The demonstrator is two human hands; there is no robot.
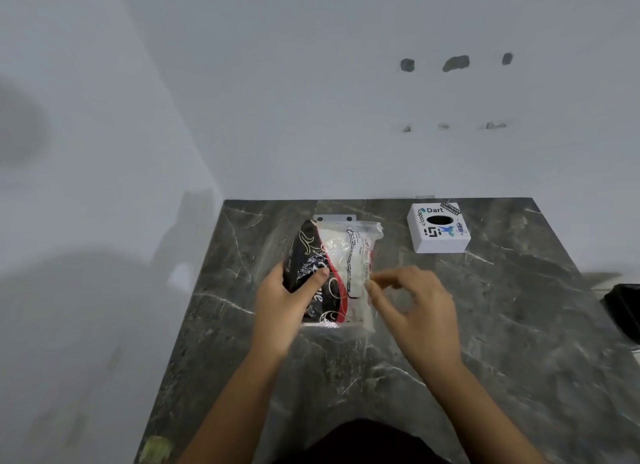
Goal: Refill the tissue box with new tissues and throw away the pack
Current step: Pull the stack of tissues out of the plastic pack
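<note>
Tissues, white and stacked, were seen sealed inside a plastic tissue pack [332, 273] printed in black, red and white, which was held over the middle of a dark marble-patterned table [485, 342]. The pack was gripped along its left edge by the left hand [282, 302], with the thumb pressed across the black printed face and the fingers wrapped behind it. The pack's right edge, a strip of clear plastic, was pinched between the thumb and fingertips of the right hand [412, 304], the remaining fingers being curled loosely. Whether the wrapper had been torn open at that edge could not be told.

A white cube-shaped tissue box [439, 228] was set near the far right part of the table, well apart from the pack and close to the pale wall [311, 100]. Its top face was covered with stickers around a dark oval opening. No tissue was seen rising from that opening.

A black object [623, 307] was partly visible beyond the right edge of the table, too cropped to be identified.
</note>
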